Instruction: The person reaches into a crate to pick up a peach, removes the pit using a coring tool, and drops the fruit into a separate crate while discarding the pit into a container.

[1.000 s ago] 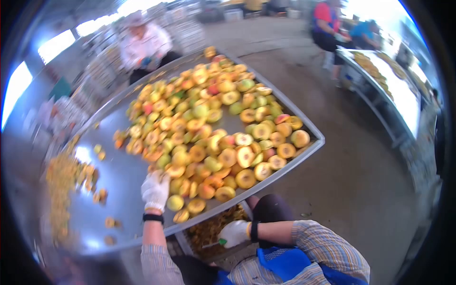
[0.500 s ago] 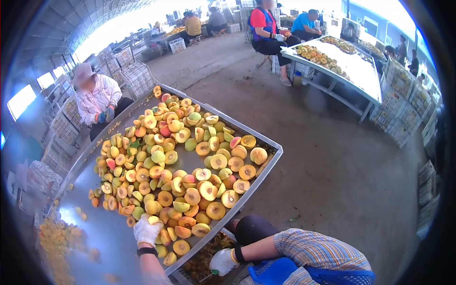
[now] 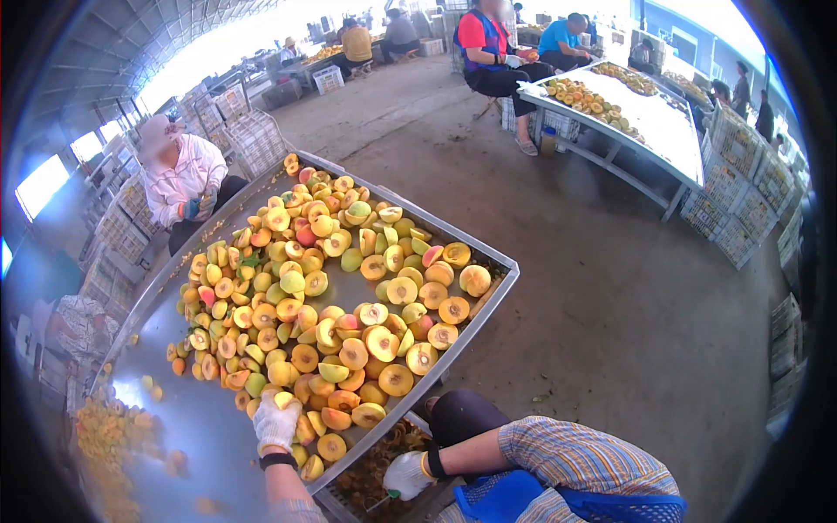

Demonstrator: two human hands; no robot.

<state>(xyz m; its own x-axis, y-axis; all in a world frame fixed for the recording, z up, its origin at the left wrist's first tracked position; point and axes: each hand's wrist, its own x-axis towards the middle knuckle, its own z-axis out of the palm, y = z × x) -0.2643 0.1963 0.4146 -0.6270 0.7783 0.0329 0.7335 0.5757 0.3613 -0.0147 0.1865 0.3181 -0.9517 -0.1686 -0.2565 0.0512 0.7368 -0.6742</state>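
Observation:
My left hand (image 3: 277,424), in a white knit glove with a dark wristband, is closed at the near edge of a heap of halved peaches (image 3: 353,353). A pale yellow peach half (image 3: 283,400) shows at its fingertips. My right hand (image 3: 408,475), also gloved, is closed low beside the table's near edge. From it sticks out a small tool with a green handle (image 3: 394,494) and a thin metal end; its exact kind is hard to make out. Below it sits a container of brownish scraps (image 3: 366,478).
The peaches lie on a metal table with a raised rim (image 3: 475,327). Across it sits a person in a pink jacket (image 3: 187,174). Another fruit table (image 3: 645,139) with seated people stands at the back right, near stacked crates (image 3: 732,192). More crates (image 3: 253,144) stand at the left.
My left hand has shifted slightly to the right with the peach half at its fingertips. My right hand and its tool have barely moved. The view has shifted slightly.

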